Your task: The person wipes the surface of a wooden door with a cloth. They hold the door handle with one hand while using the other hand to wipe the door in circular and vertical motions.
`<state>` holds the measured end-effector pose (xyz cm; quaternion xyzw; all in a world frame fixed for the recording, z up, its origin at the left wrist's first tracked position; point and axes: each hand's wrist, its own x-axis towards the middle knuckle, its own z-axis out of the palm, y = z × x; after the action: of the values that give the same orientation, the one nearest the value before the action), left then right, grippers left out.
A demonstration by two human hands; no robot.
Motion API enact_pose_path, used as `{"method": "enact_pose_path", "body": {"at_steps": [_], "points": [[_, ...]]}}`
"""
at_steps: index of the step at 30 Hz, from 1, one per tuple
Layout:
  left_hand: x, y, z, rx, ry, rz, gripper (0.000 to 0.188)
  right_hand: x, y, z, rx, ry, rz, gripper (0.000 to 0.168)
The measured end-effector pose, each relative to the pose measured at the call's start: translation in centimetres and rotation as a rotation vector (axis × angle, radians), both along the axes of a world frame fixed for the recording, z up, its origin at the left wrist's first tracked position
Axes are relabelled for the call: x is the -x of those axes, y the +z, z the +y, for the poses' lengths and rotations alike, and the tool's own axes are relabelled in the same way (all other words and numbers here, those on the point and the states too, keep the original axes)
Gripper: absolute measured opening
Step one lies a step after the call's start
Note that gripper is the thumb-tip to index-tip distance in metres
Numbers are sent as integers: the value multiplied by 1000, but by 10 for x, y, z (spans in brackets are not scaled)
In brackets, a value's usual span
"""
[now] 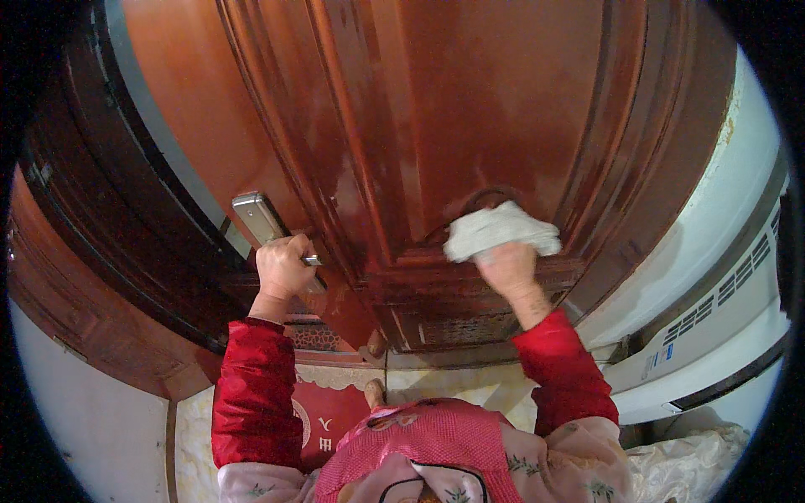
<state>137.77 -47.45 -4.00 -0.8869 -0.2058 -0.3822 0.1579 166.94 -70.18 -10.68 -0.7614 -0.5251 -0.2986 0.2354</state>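
My left hand (284, 267) is closed around the lever handle (312, 259) of a reddish-brown panelled wooden door (490, 107). Behind that hand runs the handle's long metal backplate (258, 215). In my right hand (510, 270) is a folded white cloth (500, 231), pressed against the lower part of the door's raised panel. The cloth hides my right fingertips and covers part of a curved carving (490, 198) on the panel. The door stands ajar, with a gap along its left edge beside the dark frame (126, 182).
A red doormat (333, 409) bearing writing lies on the tiled floor by my feet. To the right, a white appliance with vents (698, 352) stands near the pale wall (698, 220). Crumpled plastic sheeting (685, 462) lies at the lower right. Another wooden door frame (82, 314) is at far left.
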Motion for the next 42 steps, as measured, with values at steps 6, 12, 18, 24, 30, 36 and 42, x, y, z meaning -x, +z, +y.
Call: {"method": "enact_pose_path", "body": {"at_steps": [6, 12, 18, 24, 30, 36, 42], "points": [[-7, 2, -7, -13, 27, -3, 13, -34, -1, -21, -341, -5, -208, 37], [-5, 0, -6, 4, 26, -22, 12, 40, 10, 22, 370, 269, 137, 22], [-7, -2, 0, 6, -8, -48, 13, -5, -54, -4, 261, 316, 147, 19], [-8, -1, -6, -31, -11, -51, 16, -100, 4, -71, -34, 145, -59, 44], [-8, -2, -4, -82, -50, -99, 17, -136, 188, -61, -591, -11, -526, 53], [-8, -1, -4, -94, -51, -112, 18, -110, 251, -53, -639, 24, -572, 58], [-8, -5, -2, -93, -59, -132, 19, -89, 93, -58, -494, -2, -303, 51]]}}
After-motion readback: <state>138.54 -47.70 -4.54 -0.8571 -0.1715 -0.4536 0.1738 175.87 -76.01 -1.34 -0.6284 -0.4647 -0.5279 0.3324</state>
